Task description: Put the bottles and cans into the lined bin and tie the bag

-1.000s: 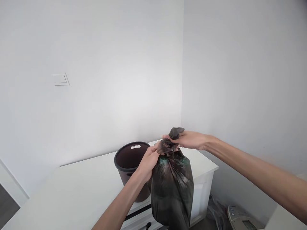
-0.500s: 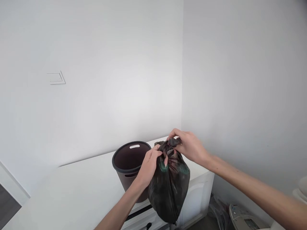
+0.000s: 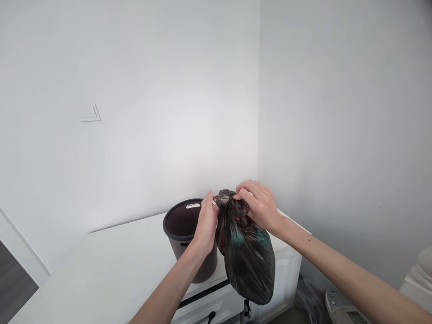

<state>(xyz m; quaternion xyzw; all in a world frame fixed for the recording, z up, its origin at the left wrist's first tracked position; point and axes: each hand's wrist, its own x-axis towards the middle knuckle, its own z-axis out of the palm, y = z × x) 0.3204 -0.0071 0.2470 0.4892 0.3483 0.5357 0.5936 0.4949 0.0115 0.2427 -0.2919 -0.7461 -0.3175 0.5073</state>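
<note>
A filled black garbage bag hangs in front of the cabinet's front edge, its gathered neck up between my hands. Greenish and reddish contents show faintly through the thin plastic. My left hand is closed on the bunched plastic at the left of the neck, thumb pointing up. From the right, my right hand pinches the neck with thumb and fingers. Just left of the bag, partly behind my left hand, stands a dark brown trash can with a black rim and cut-out handles. Its inside looks dark, and the bottom is hidden.
The trash can rests on a white cabinet with drawers and a black knob. White walls meet in a corner behind; a switch plate is on the left one. Low at right are a clear plastic bag and a beige device.
The bag has swung slightly right and tilted. My left hand has shifted to the left side of the neck, thumb raised; my right hand has changed its pinch on the plastic.
</note>
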